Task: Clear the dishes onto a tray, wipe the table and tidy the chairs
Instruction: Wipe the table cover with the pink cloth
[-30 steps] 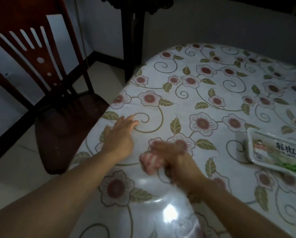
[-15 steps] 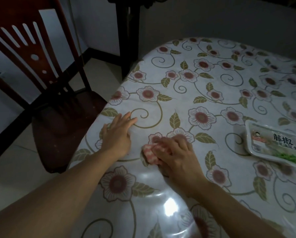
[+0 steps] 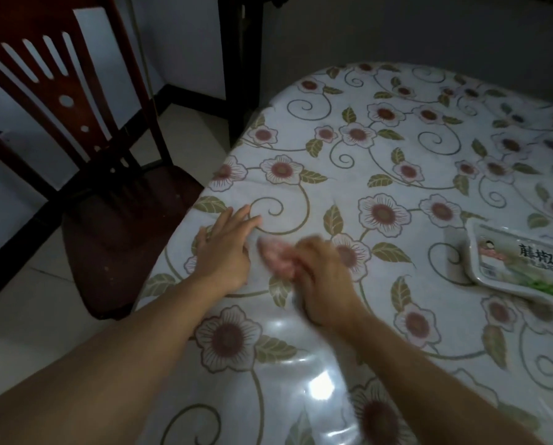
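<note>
The right hand (image 3: 323, 281) is blurred, its fingers clenched on a pink cloth (image 3: 276, 256) pressed to the counter (image 3: 397, 175). Just beside it, the left hand (image 3: 225, 248) lies flat, fingers released and straight. A sealed food pack (image 3: 522, 264) sits well to the right; a chair (image 3: 85, 149) stands at the counter's left edge.

Dim room: pale tiled floor (image 3: 27, 316), grey wall (image 3: 397, 30), dark baseboard (image 3: 191, 93).
</note>
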`<action>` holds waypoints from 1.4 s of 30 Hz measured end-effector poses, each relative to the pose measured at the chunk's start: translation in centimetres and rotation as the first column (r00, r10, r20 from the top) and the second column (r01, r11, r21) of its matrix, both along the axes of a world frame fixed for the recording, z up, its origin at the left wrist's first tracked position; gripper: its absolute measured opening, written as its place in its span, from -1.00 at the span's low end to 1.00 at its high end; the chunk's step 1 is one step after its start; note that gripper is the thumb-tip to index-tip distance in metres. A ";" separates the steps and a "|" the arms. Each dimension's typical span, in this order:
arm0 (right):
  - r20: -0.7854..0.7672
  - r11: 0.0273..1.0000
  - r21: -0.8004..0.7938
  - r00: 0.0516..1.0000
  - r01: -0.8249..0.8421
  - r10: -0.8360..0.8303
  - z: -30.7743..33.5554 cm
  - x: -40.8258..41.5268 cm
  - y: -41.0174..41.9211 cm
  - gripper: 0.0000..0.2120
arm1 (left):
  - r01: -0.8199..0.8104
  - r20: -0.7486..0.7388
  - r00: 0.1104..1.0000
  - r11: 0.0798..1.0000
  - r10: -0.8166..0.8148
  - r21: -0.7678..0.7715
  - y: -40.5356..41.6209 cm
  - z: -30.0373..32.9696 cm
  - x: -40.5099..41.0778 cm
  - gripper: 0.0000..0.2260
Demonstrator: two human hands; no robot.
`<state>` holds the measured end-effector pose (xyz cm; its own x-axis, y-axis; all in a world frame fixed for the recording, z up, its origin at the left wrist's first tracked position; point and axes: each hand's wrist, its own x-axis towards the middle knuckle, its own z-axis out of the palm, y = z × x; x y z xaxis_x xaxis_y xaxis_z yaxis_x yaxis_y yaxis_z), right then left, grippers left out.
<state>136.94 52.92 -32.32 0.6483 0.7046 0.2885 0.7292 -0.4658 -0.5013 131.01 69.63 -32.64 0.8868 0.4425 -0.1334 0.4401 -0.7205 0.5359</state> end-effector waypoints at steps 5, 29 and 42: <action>-0.272 0.979 -0.003 0.942 -0.206 0.198 0.9 -7.8 -5.4 -0.74 | -0.021 0.006 1.000 1.000 0.021 -0.002 0.3 0.2 -1.8 -0.38; -0.227 0.989 -0.114 0.966 0.096 -0.121 0.2 8.0 12.6 -0.48 | -0.129 0.246 0.953 0.971 0.177 -0.199 3.7 -0.8 -3.2 -0.27; -0.371 0.947 0.063 0.873 -0.316 0.316 2.3 -4.1 -0.1 -0.73 | -0.032 0.146 0.989 0.999 0.035 -0.027 4.5 0.5 -2.9 -0.33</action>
